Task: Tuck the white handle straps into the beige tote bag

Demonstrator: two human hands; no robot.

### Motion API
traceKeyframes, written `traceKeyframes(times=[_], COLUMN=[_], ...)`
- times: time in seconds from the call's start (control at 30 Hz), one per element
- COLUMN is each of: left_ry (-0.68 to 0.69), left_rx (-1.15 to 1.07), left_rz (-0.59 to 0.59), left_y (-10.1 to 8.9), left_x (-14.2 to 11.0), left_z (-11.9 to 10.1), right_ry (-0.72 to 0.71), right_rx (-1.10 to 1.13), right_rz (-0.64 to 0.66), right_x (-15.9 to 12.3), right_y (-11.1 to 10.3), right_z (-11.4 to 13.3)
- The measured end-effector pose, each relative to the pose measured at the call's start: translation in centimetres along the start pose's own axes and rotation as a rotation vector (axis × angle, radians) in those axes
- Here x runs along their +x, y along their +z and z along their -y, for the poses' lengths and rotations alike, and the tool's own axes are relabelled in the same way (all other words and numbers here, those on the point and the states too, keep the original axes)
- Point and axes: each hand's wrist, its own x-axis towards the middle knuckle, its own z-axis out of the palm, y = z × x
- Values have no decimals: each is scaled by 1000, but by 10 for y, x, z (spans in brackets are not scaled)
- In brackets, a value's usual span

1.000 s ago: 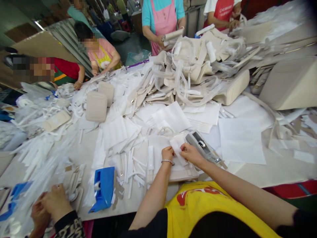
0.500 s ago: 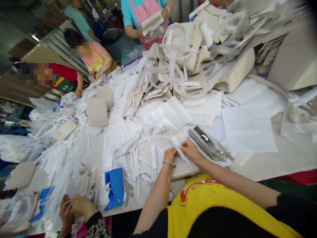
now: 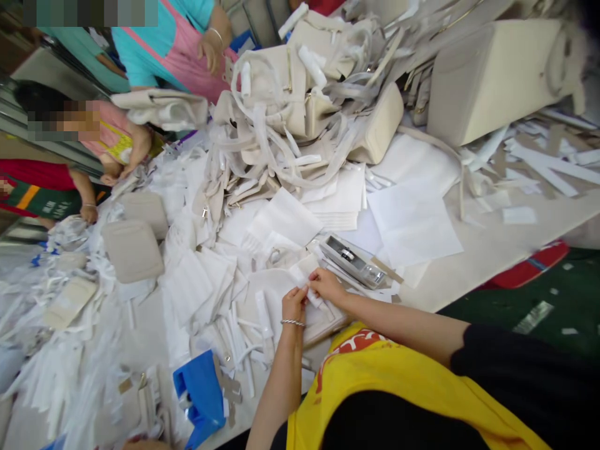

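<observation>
Pinching a small white strip (image 3: 302,273) from both sides, the left hand (image 3: 294,305) and right hand (image 3: 327,285) meet directly above a flat cream bag panel (image 3: 281,294). The strip's material cannot be determined from this view. Its long axis runs diagonally in the head view, from upper left to lower right. Each grip is pressed together on the strip, with the right hand on its right side and the left hand below it; the left hand sits nearer the wearer's yellow shirt (image 3: 375,369). A metal bangle (image 3: 293,323) encircles the left wrist.

A grey tape dispenser (image 3: 350,261) lies just beyond the right hand. Loose white strips (image 3: 244,331) lie beside the left hand, and a blue dispenser (image 3: 199,394) stands nearer the worktop (image 3: 497,244) edge. White sheets (image 3: 410,225) cover the central surface, with cream padded pouches (image 3: 132,250) to the left. Farther out, a heap of cream bags with trailing straps (image 3: 276,106) rises beside a large cream handbag (image 3: 492,81).

Scraps lie on the green floor (image 3: 562,306) to the right. Across the worktop, a co-worker in a pink apron (image 3: 180,56) stands beyond the heap, and another co-worker's hand (image 3: 89,214) rests among plastic wrap at the far left.
</observation>
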Motion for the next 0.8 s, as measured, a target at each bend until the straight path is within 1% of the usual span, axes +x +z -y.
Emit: traceKeyframes(times=[0.1,0.13,0.2,0.27,0.33,0.4,0.47,0.53,0.6,0.67,0.73,0.8], left_ry=[38,41,29,13,13,14,9,4,5,3,5,8], left_rx=[-5,-8,-18,-40,-62,-80,-96,-109,-113,-112,-116,-125], left_rz=[-64,-83,-106,-113,-108,-100,-100,-98,-97,-98,-95,-84], left_y=[2,3,4,5,4,2,0,-2,-4,-6,-8,-10], left_x=[3,4,5,6,6,4,3,1,-1,-2,-4,-5], left_z=[3,4,5,5,6,6,6,5,6,6,8,9], right_ry=[18,6,-75,-194,-279,-302,-286,-271,-294,-284,-210,-121], right_rx=[102,109,57,-77,-275,-525,-794,-1038,-1218,-1328,-1389,-1412], right_rz=[108,117,80,-23,-144,-232,-238,-181,-91,-34,-53,-90], right_x=[-5,-9,-22,-40,-57,-68,-74,-76,-74,-68,-57,-45], right_y=[-8,-13,-29,-54,-84,-110,-123,-121,-106,-88,-73,-63], right_z=[7,10,12,11,4,-9,-23,-34,-39,-41,-41,-42])
